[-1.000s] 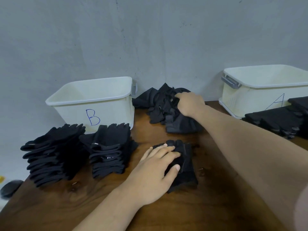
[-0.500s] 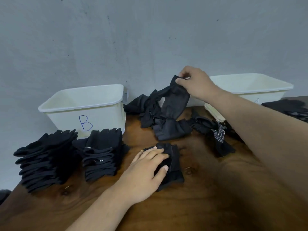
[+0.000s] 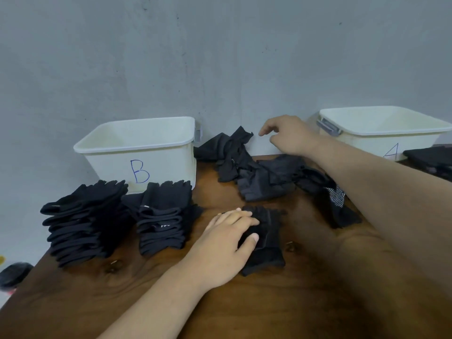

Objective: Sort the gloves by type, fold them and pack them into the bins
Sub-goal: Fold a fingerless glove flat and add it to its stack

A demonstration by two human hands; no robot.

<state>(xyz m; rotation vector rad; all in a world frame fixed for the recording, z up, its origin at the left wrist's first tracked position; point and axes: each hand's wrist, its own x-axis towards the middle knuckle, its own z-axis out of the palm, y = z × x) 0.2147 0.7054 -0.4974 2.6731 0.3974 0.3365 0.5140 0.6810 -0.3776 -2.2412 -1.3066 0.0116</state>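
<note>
My left hand (image 3: 227, 237) lies flat on a small stack of folded black gloves (image 3: 267, 243) in the middle of the wooden table (image 3: 269, 307). My right hand (image 3: 287, 134) hovers above a loose heap of black gloves (image 3: 247, 165) by the wall, fingers loosely spread, holding nothing. White bin B (image 3: 141, 152) stands at the back left and white bin A (image 3: 381, 128) at the back right; both look empty. Two tall stacks of folded black gloves (image 3: 80, 221) (image 3: 163, 218) stand in front of bin B.
A black glove with a dotted white patch (image 3: 336, 199) lies under my right forearm. More dark gloves (image 3: 430, 160) lie at the right edge beside bin A. A dark round object (image 3: 14, 274) sits off the table's left edge. A grey wall rises behind.
My right hand has let go of the glove it had lifted from the heap; the glove now lies on the pile. My left hand has stayed on the folded stack.
</note>
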